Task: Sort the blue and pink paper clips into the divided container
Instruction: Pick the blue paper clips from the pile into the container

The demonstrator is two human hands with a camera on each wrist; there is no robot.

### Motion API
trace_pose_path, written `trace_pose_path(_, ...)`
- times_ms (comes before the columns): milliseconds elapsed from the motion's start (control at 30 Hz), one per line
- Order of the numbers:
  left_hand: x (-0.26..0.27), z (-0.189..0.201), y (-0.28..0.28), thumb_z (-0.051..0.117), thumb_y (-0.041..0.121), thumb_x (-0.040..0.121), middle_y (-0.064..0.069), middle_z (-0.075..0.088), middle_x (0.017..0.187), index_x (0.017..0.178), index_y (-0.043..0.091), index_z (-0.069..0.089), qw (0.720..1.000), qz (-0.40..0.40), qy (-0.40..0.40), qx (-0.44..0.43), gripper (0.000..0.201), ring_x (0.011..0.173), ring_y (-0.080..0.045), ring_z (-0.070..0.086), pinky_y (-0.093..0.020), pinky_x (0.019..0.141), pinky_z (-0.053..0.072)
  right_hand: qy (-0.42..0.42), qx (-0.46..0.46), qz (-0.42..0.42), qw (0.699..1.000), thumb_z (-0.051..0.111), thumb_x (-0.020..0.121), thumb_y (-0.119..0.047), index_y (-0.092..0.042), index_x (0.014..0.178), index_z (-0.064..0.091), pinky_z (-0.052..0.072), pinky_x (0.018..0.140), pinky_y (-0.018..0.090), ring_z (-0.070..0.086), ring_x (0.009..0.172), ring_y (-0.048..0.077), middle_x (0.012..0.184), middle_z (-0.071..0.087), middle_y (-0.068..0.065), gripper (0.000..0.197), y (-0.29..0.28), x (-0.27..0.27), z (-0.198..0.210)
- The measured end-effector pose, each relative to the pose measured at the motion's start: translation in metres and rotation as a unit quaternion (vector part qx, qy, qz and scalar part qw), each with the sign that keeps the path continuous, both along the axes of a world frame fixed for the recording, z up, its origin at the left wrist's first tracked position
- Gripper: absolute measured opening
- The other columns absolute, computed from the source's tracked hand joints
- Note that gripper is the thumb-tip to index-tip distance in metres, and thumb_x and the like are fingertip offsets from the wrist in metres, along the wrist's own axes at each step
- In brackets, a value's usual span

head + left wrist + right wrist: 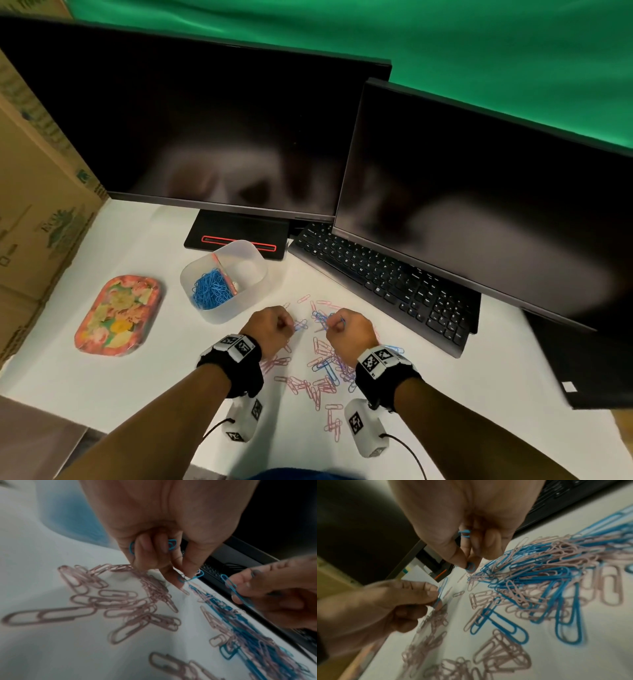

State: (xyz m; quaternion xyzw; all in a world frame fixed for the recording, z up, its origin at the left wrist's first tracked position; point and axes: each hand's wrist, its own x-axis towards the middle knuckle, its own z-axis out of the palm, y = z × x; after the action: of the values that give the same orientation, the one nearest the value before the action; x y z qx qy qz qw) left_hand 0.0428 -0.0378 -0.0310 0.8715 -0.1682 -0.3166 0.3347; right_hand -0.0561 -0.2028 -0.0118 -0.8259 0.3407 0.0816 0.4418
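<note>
A loose pile of pink and blue paper clips [322,370] lies on the white desk in front of me. The translucent divided container [255,263] stands to the upper left of the pile; its left compartment holds blue clips [210,289]. My left hand [289,323] hovers over the pile's far left edge with curled fingers, pinching a blue clip [197,575] and keeping more blue clips [171,545] in the palm. My right hand [337,322], close beside it, pinches a blue clip [471,566] with further blue clips [464,533] tucked under its fingers.
A black keyboard [387,284] runs diagonally just right of the pile, under two dark monitors [205,130]. A monitor stand [236,240] sits behind the container. A floral tray [118,315] lies at the left, and cardboard boxes [34,205] line the left edge.
</note>
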Motion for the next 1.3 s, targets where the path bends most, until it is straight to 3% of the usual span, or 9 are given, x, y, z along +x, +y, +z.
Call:
trace_pose_path(100,-0.004,0.005,0.001,0.063,0.009,0.084,0.004,0.071,0.071,0.076,0.020,0.063,0.997,-0.007,0.058,-0.059,0.014,0.069,-0.008,0.066,-0.022,0.076,0.050,-0.010,0.113,-0.044,0.993,0.052,0.087,-0.003,-0.017,0.101,0.068,0.042,0.058,0.019,0.057,0.061,0.009,0.082,0.063,0.001,0.026,-0.002,-0.002,-0.003)
trace_pose_path(233,-0.011,0.005,0.001,0.059,0.003,0.087,0.002,0.072,0.070,0.081,0.018,0.063,0.992,0.001,0.101,-0.079,0.016,0.068,-0.006,0.067,-0.025,0.081,0.050,-0.027,0.326,-0.183,0.927,0.041,0.086,0.007,-0.006,0.081,0.064,0.019,0.043,0.019,0.031,0.040,0.013,0.054,0.046,0.003,0.026,-0.002,-0.010,-0.001)
trace_pose_path(333,-0.014,0.004,0.002,0.056,0.003,0.086,0.001,0.070,0.073,0.082,0.021,0.060,0.994,-0.013,0.087,-0.060,0.019,0.073,-0.014,0.065,-0.028,0.083,0.050,-0.024,0.360,-0.207,0.910,0.039,0.083,0.003,-0.003,0.080,0.059,0.018,0.047,0.023,0.032,0.047,0.017,0.059,0.043,0.009,0.021,0.001,-0.017,-0.003)
trace_pose_path(500,-0.015,0.002,0.003,0.059,0.013,0.087,0.007,0.061,0.071,0.097,0.027,0.057,0.997,-0.041,0.058,-0.032,0.017,0.060,-0.007,0.054,-0.014,0.059,0.040,-0.019,0.377,-0.223,0.899,0.047,0.087,-0.005,-0.005,0.077,0.055,0.024,0.044,0.024,0.037,0.045,0.019,0.060,0.048,0.011,0.012,0.000,-0.025,-0.006)
trace_pose_path(800,-0.012,0.005,0.005,0.076,0.019,0.077,0.008,0.061,0.064,0.092,0.027,0.063,0.994,-0.059,0.081,-0.042,0.021,0.055,-0.005,0.055,-0.015,0.062,0.046,-0.074,0.413,-0.198,0.886,0.042,0.088,0.006,-0.001,0.106,0.063,0.038,0.049,0.029,0.047,0.053,0.023,0.061,0.050,0.012,0.029,-0.011,-0.036,0.006)
trace_pose_path(967,-0.013,0.005,0.004,0.062,0.015,0.088,0.007,0.062,0.077,0.091,0.022,0.070,0.989,-0.009,0.134,-0.070,0.010,0.065,-0.007,0.055,-0.015,0.060,0.041,-0.063,0.460,-0.216,0.859,0.042,0.088,-0.005,-0.006,0.086,0.055,0.035,0.051,0.030,0.044,0.052,0.022,0.061,0.049,0.010,0.013,-0.014,-0.042,0.008)
trace_pose_path(1067,-0.015,0.013,0.000,0.053,0.007,0.079,-0.002,0.051,0.065,0.073,0.013,0.060,0.949,0.102,0.262,-0.145,0.011,0.047,-0.012,0.033,-0.018,0.046,0.025,-0.025,0.369,-0.155,0.916,0.051,0.091,-0.010,-0.008,0.076,0.051,0.033,0.046,0.025,0.043,0.047,0.020,0.059,0.047,0.008,0.015,-0.014,-0.047,0.006)
trace_pose_path(1167,-0.016,0.013,-0.004,0.042,0.007,0.072,-0.007,0.047,0.065,0.068,0.011,0.047,0.902,0.177,0.333,-0.210,0.008,0.046,-0.014,0.027,-0.021,0.047,0.017,0.040,0.128,0.025,0.991,0.059,0.087,-0.016,-0.016,0.080,0.062,0.048,0.053,0.025,0.055,0.058,0.014,0.068,0.060,0.000,0.007,-0.005,-0.054,-0.002)
trace_pose_path(1300,-0.020,0.009,-0.008,0.041,0.021,0.082,-0.003,0.044,0.061,0.067,0.015,0.047,0.878,0.212,0.374,-0.212,0.017,0.046,-0.015,0.031,-0.022,0.045,0.020,0.093,-0.087,0.162,0.979,0.059,0.085,-0.031,-0.026,0.095,0.063,0.052,0.075,0.027,0.062,0.085,0.017,0.093,0.066,-0.004,0.012,0.011,-0.059,-0.003)
